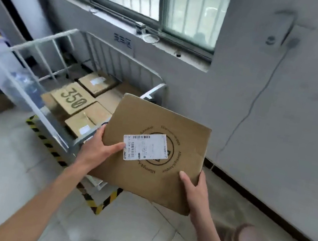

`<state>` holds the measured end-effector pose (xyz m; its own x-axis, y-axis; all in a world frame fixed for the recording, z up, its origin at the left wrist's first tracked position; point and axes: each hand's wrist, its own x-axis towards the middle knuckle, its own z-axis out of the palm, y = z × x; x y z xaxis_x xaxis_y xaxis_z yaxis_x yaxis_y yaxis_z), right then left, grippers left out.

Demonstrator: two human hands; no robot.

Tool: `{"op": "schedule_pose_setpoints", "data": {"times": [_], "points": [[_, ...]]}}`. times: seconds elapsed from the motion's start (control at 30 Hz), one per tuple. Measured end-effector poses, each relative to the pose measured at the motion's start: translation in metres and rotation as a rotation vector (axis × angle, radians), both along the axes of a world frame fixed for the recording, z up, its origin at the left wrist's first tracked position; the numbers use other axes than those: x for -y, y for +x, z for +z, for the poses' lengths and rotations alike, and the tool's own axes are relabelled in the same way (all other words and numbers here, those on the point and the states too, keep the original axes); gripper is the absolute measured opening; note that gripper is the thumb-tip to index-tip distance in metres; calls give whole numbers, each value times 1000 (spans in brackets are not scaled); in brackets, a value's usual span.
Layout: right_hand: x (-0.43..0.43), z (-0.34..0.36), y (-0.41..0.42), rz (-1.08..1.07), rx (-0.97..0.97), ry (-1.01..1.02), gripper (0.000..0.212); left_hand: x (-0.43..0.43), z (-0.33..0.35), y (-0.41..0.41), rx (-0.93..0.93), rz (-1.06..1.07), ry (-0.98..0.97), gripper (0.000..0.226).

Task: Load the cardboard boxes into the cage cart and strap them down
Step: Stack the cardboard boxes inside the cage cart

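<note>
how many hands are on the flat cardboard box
2. The left hand grips the cardboard box at its left edge, thumb by the white label; the right hand grips its near right corner.

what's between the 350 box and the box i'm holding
Another brown box in the cart lies between the 350 box and the held box, seen in the head view.
</note>
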<state>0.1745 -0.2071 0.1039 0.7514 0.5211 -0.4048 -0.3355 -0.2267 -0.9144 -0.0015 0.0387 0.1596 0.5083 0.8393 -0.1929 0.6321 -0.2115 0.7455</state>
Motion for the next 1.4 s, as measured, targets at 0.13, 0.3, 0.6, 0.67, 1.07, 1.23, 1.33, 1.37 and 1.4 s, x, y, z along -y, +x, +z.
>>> {"op": "schedule_pose_setpoints", "data": {"times": [0.13, 0.3, 0.6, 0.67, 1.07, 1.23, 1.33, 1.37, 1.4], "points": [[-90, 9, -34, 161, 51, 3, 46, -58, -1, -76, 73, 179, -16, 83], [-187, 1, -87, 265, 54, -21, 65, -129, -7, -150, 82, 290, -36, 84], [-318, -24, -163, 298, 40, -89, 74, -257, -37, -231, 49, 321, -120, 74], [-339, -23, -170, 284, 32, -100, 73, -282, -42, -237, 54, 313, -144, 68], [-540, -5, -162, 276, 54, -51, 44, -473, -51, -240, 84, 355, -222, 67], [-628, 1, -180, 338, 54, -57, 44, -544, -47, -267, 60, 411, -214, 57], [-686, 4, -200, 336, 75, -66, 40, -596, -49, -290, 68, 440, -225, 61], [-707, 4, -208, 335, 80, -64, 39, -617, -49, -299, 70, 446, -230, 66], [-725, 6, -215, 343, 92, -68, 39, -636, -50, -307, 77, 448, -233, 69]]}}
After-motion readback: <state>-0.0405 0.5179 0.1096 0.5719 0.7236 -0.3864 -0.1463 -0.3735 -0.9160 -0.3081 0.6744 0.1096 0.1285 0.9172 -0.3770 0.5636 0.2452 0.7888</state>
